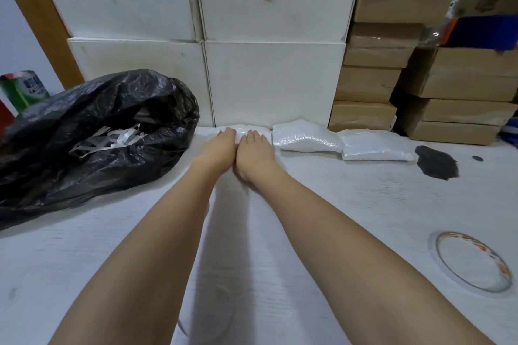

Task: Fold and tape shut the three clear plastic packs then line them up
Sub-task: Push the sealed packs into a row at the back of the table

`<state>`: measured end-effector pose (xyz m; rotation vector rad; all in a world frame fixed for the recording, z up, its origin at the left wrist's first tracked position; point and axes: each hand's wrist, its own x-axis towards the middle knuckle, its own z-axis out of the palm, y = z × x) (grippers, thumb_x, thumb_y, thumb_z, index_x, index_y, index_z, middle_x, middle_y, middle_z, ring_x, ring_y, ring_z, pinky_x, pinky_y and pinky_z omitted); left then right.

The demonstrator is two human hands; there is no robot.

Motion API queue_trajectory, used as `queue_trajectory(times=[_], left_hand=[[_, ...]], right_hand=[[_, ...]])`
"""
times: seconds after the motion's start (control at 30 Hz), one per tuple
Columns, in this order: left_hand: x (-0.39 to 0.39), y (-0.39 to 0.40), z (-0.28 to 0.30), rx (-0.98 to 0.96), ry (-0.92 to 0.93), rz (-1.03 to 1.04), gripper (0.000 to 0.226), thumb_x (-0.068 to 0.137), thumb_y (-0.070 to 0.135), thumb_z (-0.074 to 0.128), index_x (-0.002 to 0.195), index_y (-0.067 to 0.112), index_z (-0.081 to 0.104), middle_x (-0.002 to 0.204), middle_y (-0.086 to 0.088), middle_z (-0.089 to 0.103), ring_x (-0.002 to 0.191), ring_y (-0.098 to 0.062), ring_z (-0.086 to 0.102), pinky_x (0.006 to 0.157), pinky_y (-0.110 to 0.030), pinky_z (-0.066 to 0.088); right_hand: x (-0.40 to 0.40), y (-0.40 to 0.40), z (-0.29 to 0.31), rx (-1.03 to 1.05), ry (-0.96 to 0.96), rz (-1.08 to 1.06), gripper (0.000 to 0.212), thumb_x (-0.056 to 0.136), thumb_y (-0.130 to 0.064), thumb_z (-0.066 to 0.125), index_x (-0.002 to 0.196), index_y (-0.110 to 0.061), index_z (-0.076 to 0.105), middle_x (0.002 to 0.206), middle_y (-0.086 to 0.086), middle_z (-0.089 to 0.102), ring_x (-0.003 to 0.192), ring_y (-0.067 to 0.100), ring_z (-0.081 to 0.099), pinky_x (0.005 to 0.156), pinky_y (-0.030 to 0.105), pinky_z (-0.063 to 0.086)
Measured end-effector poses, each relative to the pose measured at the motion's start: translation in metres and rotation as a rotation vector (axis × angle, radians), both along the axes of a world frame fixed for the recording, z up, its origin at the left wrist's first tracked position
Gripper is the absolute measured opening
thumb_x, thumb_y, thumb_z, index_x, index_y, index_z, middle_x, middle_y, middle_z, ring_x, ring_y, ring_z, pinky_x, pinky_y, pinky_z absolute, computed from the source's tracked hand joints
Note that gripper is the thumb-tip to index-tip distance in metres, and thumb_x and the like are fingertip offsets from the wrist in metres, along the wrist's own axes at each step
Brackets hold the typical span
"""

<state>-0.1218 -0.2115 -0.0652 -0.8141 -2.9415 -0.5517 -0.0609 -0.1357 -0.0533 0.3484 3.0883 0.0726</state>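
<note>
Three clear plastic packs filled with white beads lie in a row along the foot of the white boxes. The left pack (241, 130) is mostly covered by my hands. My left hand (217, 148) and my right hand (253, 150) rest side by side, palms down, on its near part, fingers reaching onto it. The middle pack (307, 138) lies just right of my right hand. The right pack (375, 147) touches the middle one. Whether my fingers pinch the left pack is hidden.
A black rubbish bag (92, 131) with white paper strips sits at the left. A clear tape roll (472, 262) lies at the front right on the white table (350, 204). A dark patch (436, 162) marks the table. White boxes (274, 81) and brown cartons (370, 84) stand behind.
</note>
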Motion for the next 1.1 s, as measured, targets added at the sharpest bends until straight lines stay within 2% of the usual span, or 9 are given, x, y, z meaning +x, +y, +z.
queue_trajectory(times=[0.2, 0.3, 0.37, 0.4, 0.6, 0.7, 0.77, 0.83, 1.1], left_hand=[[-0.003, 0.000, 0.001, -0.087, 0.091, -0.108, 0.045, 0.098, 0.017, 0.038, 0.142, 0.008, 0.031, 0.147, -0.016, 0.031, 0.134, -0.032, 0.033, 0.109, -0.042, 0.030], [0.003, 0.001, 0.009, 0.143, -0.044, 0.010, 0.043, 0.094, 0.018, 0.046, 0.135, 0.005, 0.039, 0.149, -0.016, 0.019, 0.137, -0.032, 0.026, 0.111, -0.037, 0.025], [0.008, -0.003, 0.014, 0.316, -0.089, 0.085, 0.042, 0.090, 0.013, 0.051, 0.130, 0.004, 0.044, 0.144, -0.013, 0.023, 0.133, -0.029, 0.030, 0.108, -0.032, 0.027], [0.012, -0.005, 0.017, 0.333, -0.088, 0.084, 0.041, 0.089, 0.010, 0.051, 0.130, 0.004, 0.044, 0.142, -0.012, 0.025, 0.131, -0.028, 0.034, 0.107, -0.030, 0.028], [0.048, -0.012, 0.039, 0.053, -0.032, 0.023, 0.049, 0.094, 0.019, 0.046, 0.140, 0.005, 0.036, 0.149, -0.012, 0.024, 0.137, -0.027, 0.029, 0.111, -0.035, 0.026], [0.075, -0.008, 0.054, -0.073, 0.054, 0.024, 0.044, 0.097, 0.018, 0.038, 0.138, 0.004, 0.036, 0.144, -0.015, 0.036, 0.130, -0.030, 0.039, 0.102, -0.038, 0.035], [0.097, -0.005, 0.063, -0.189, 0.132, 0.025, 0.041, 0.098, 0.020, 0.036, 0.136, 0.004, 0.037, 0.138, -0.015, 0.043, 0.125, -0.031, 0.044, 0.096, -0.039, 0.039], [0.117, -0.001, 0.073, -0.273, 0.185, -0.003, 0.044, 0.099, 0.024, 0.033, 0.139, 0.006, 0.033, 0.141, -0.012, 0.041, 0.128, -0.030, 0.042, 0.100, -0.039, 0.037], [0.199, 0.018, 0.115, -0.236, 0.266, -0.064, 0.044, 0.099, 0.023, 0.031, 0.140, 0.007, 0.032, 0.144, -0.010, 0.038, 0.130, -0.026, 0.037, 0.103, -0.035, 0.032]], right_hand=[[-0.003, 0.005, 0.004, 0.099, -0.004, 0.022, 0.057, 0.099, -0.021, 0.030, 0.147, 0.002, 0.012, 0.156, 0.020, 0.011, 0.144, 0.030, 0.014, 0.118, 0.037, 0.013], [0.001, 0.006, 0.009, 0.112, 0.060, 0.038, 0.057, 0.099, -0.020, 0.027, 0.147, 0.003, 0.008, 0.158, 0.018, 0.005, 0.146, 0.029, 0.007, 0.118, 0.035, 0.009], [0.006, 0.007, 0.013, 0.131, 0.110, 0.050, 0.060, 0.099, -0.021, 0.027, 0.147, 0.005, 0.002, 0.158, 0.017, 0.000, 0.147, 0.028, 0.002, 0.119, 0.035, 0.004], [0.009, 0.008, 0.015, 0.140, 0.118, 0.050, 0.062, 0.098, -0.022, 0.028, 0.147, 0.005, 0.001, 0.158, 0.016, 0.000, 0.147, 0.027, 0.001, 0.118, 0.035, 0.004], [0.046, 0.014, 0.046, 0.178, 0.095, 0.025, 0.053, 0.098, -0.022, 0.029, 0.146, -0.001, 0.019, 0.158, 0.014, 0.006, 0.145, 0.027, 0.011, 0.114, 0.037, 0.019], [0.073, 0.019, 0.065, 0.135, 0.164, 0.028, 0.045, 0.098, -0.021, 0.032, 0.141, -0.007, 0.034, 0.158, 0.008, 0.013, 0.138, 0.022, 0.026, 0.102, 0.034, 0.031], [0.093, 0.023, 0.074, 0.133, 0.182, -0.002, 0.045, 0.097, -0.020, 0.034, 0.140, -0.007, 0.034, 0.156, 0.008, 0.017, 0.135, 0.022, 0.029, 0.100, 0.034, 0.032], [0.113, 0.029, 0.082, 0.149, 0.173, -0.043, 0.047, 0.097, -0.022, 0.035, 0.142, -0.006, 0.030, 0.154, 0.010, 0.020, 0.137, 0.022, 0.027, 0.103, 0.035, 0.030], [0.204, 0.056, 0.106, 0.158, 0.159, -0.179, 0.050, 0.099, -0.030, 0.033, 0.143, -0.006, 0.025, 0.147, 0.010, 0.032, 0.136, 0.023, 0.028, 0.104, 0.034, 0.030]])
